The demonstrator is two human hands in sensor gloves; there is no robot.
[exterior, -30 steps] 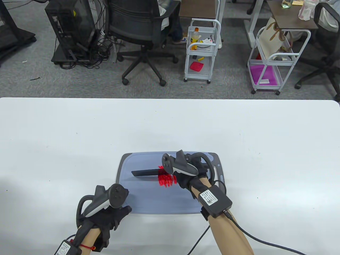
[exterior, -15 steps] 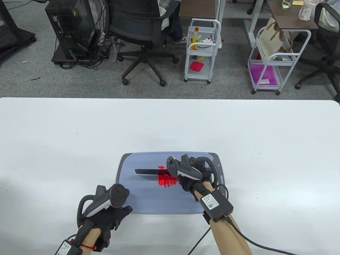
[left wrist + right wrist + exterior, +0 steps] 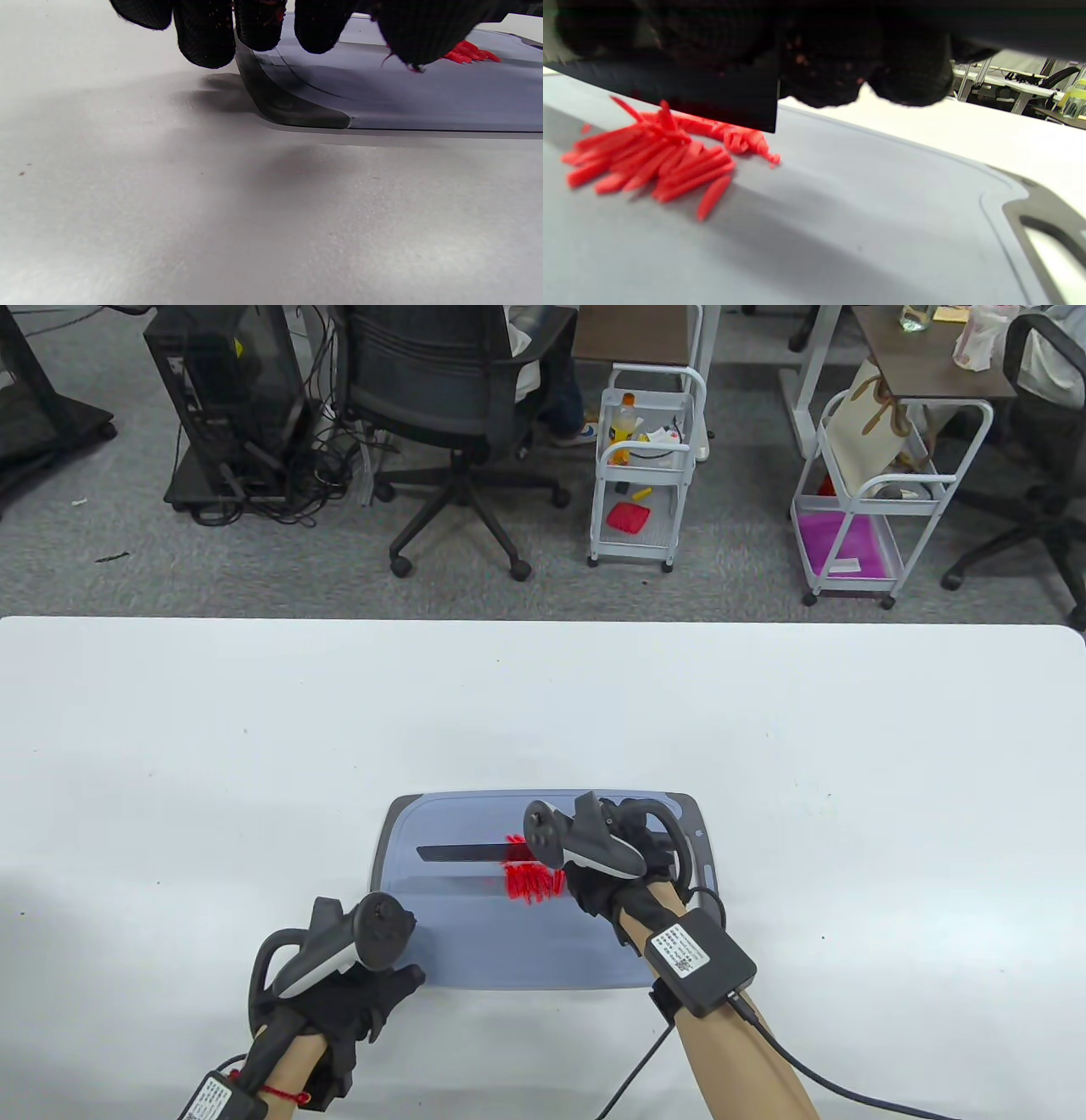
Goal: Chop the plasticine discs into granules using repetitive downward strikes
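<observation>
A heap of red plasticine strips (image 3: 528, 879) lies in the middle of a grey-blue cutting board (image 3: 475, 942); it also shows in the right wrist view (image 3: 653, 163). My right hand (image 3: 607, 865) grips the handle of a black knife (image 3: 462, 853), whose blade points left and hangs a little above the strips, as the right wrist view (image 3: 670, 97) shows. My left hand (image 3: 361, 997) rests at the board's near left corner, fingertips (image 3: 203, 38) touching its dark rim (image 3: 288, 112).
The board stands on a white table (image 3: 170, 746). Beyond the table's far edge are an office chair (image 3: 450, 398), a computer tower (image 3: 229, 390) and two white carts (image 3: 645, 458).
The knife rose slightly and shifted left over the strips between strikes. The left hand stayed at the board's corner.
</observation>
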